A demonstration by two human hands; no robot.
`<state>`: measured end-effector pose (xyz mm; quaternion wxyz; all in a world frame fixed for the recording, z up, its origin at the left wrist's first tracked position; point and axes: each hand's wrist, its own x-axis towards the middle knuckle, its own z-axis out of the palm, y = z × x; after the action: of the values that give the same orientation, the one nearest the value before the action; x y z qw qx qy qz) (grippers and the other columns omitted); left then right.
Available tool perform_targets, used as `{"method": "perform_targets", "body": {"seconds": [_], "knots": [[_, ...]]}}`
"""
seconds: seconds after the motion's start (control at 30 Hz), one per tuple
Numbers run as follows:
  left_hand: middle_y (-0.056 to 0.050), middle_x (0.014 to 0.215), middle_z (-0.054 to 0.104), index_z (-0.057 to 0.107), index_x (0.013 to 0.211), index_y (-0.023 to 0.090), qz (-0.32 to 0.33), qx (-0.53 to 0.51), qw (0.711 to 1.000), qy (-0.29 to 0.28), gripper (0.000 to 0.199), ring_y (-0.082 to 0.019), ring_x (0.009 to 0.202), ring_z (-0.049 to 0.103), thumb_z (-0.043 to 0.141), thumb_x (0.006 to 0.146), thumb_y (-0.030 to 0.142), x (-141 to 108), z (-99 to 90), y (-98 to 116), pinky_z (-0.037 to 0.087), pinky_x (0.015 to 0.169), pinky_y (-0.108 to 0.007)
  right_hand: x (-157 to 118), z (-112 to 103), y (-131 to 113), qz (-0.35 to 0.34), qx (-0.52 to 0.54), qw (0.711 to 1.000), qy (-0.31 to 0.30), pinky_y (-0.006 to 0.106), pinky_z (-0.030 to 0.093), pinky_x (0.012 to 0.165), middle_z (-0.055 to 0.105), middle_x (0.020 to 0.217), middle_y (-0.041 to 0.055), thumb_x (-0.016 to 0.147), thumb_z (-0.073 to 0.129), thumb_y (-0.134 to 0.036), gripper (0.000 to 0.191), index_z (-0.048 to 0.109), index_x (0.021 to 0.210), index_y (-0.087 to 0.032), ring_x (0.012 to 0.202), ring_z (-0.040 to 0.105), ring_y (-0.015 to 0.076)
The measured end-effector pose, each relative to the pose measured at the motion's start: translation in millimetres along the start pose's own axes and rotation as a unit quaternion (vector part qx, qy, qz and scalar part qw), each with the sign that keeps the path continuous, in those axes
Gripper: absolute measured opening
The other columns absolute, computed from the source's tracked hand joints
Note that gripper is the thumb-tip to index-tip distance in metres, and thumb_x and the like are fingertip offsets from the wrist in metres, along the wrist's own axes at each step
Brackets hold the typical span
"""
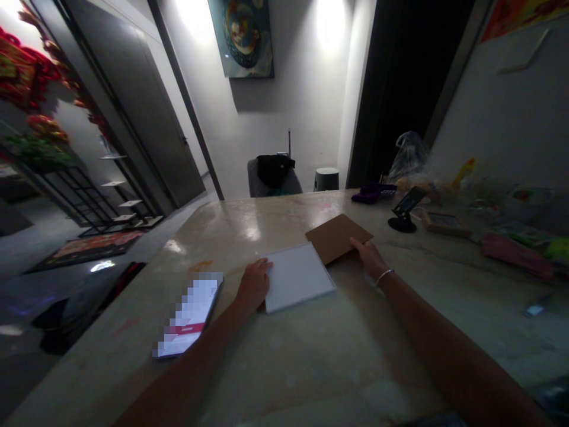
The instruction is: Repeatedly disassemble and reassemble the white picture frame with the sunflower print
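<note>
A thin white rectangular panel (pixel 300 276) with a raised rim along its edge lies on the table in front of me. At its left edge, my left hand (pixel 255 279) grips it, fingers bent over the top. Beyond its far right corner, a brown cardboard sheet (pixel 340 237) is tilted slightly, its near left side meeting the panel's corner. My right hand (pixel 367 255), a silver bangle on the wrist, pinches the cardboard at its right corner with the thumb on top. The fingers below the sheet are hidden.
Left of my left forearm lies a tablet-like device (pixel 191 314) with a lit, pixelated face. A black phone stand (pixel 404 210), a purple item (pixel 373 193), a small wooden frame (pixel 444 222) and a pink cloth (pixel 515 255) occupy the right side. A chair (pixel 253 178) stands beyond the marble-patterned table (pixel 311 367).
</note>
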<state>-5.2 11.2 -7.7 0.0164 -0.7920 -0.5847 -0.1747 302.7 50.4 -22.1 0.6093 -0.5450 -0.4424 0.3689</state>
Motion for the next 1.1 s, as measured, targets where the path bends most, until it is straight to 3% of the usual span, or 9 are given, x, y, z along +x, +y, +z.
{"method": "perform_targets", "body": {"seconds": [0.17,0.3,0.37,0.5,0.63,0.73,0.87,1.0,1.1], "knots": [[-0.012,0.12,0.054,0.058,0.106,0.012,-0.006,0.0,1.0,0.003,0.041,-0.02,0.112,0.047,0.037,0.071,0.005,-1,-2.1,1,0.033,0.098,-0.037,-18,10,-25,-0.038,-0.082,0.996,0.024,0.029,0.051,0.055,0.066,0.076,0.0076,0.076,0.046,-0.042,0.035,0.06,0.084,-0.01,0.069,0.061,0.0197],[-0.011,0.119,0.055,0.059,0.104,0.012,-0.009,0.007,1.0,0.014,0.04,-0.021,0.11,0.049,0.039,0.071,0.006,0,-6.3,4,0.033,0.098,-0.037,-42,21,-44,-0.148,-0.213,0.964,-0.059,0.027,0.048,0.052,0.066,0.073,0.0089,0.079,0.043,-0.043,0.039,0.061,0.089,-0.01,0.058,0.059,0.0172],[-0.009,0.117,0.057,0.06,0.104,0.014,-0.002,-0.004,0.999,0.037,0.037,-0.02,0.107,0.05,0.039,0.073,0.008,1,-8.8,6,0.034,0.097,-0.038,-53,25,-48,-0.205,-0.273,0.933,-0.115,0.027,0.049,0.056,0.066,0.082,0.008,0.079,0.047,-0.038,0.038,0.056,0.105,-0.013,0.06,0.06,0.0158],[-0.005,0.11,0.062,0.057,0.109,0.018,0.011,-0.091,0.993,0.074,0.035,-0.019,0.101,0.054,0.034,0.082,0.019,1,-12.3,10,0.037,0.092,-0.038,-64,32,-45,-0.27,-0.308,0.886,-0.217,0.028,0.049,0.072,0.061,0.108,0.0058,0.08,0.048,-0.029,0.046,0.041,0.125,-0.023,0.081,0.061,0.0152],[-0.005,0.112,0.061,0.054,0.113,0.019,-0.008,-0.175,0.983,0.062,0.037,-0.018,0.102,0.053,0.032,0.085,0.027,0,-12.1,10,0.038,0.092,-0.037,-59,36,-35,-0.318,-0.337,0.857,-0.227,0.035,0.043,0.088,0.06,0.111,0.0065,0.081,0.047,-0.026,0.032,0.055,0.112,-0.021,0.101,0.055,0.0178],[-0.005,0.113,0.06,0.048,0.12,0.018,-0.021,-0.213,0.976,0.05,0.04,-0.017,0.105,0.052,0.032,0.085,0.029,-1,-10.7,9,0.037,0.094,-0.037,-52,37,-28,-0.318,-0.34,0.866,-0.183,0.036,0.039,0.093,0.061,0.109,0.0079,0.083,0.045,-0.027,0.025,0.061,0.101,-0.019,0.104,0.053,0.0183],[-0.005,0.114,0.059,0.046,0.121,0.017,-0.028,-0.234,0.971,0.039,0.042,-0.016,0.106,0.052,0.031,0.085,0.029,-1,-8.1,9,0.038,0.094,-0.034,-48,36,-17,-0.251,-0.367,0.884,-0.144,0.038,0.036,0.095,0.053,0.118,0.0135,0.08,0.05,-0.031,0.033,0.057,0.107,-0.014,0.111,0.047,0.022],[-0.009,0.12,0.055,0.054,0.113,0.014,-0.031,-0.137,0.989,0.052,0.037,-0.019,0.112,0.047,0.04,0.08,0.025,-1,-5.1,9,0.033,0.098,-0.036,-46,33,-12,-0.198,-0.359,0.895,-0.175,0.035,0.04,0.091,0.057,0.112,0.0135,0.079,0.052,-0.032,0.038,0.053,0.111,-0.012,0.103,0.053,0.021],[-0.012,0.123,0.05,0.054,0.111,0.013,-0.068,-0.054,0.995,0.058,0.037,-0.023,0.116,0.043,0.047,0.076,0.023,-2,-5.0,8,0.031,0.1,-0.038,-43,32,-14,-0.157,-0.318,0.921,-0.163,0.034,0.042,0.088,0.059,0.108,0.0127,0.077,0.054,-0.033,0.038,0.053,0.109,-0.012,0.099,0.055,0.0204]]}}
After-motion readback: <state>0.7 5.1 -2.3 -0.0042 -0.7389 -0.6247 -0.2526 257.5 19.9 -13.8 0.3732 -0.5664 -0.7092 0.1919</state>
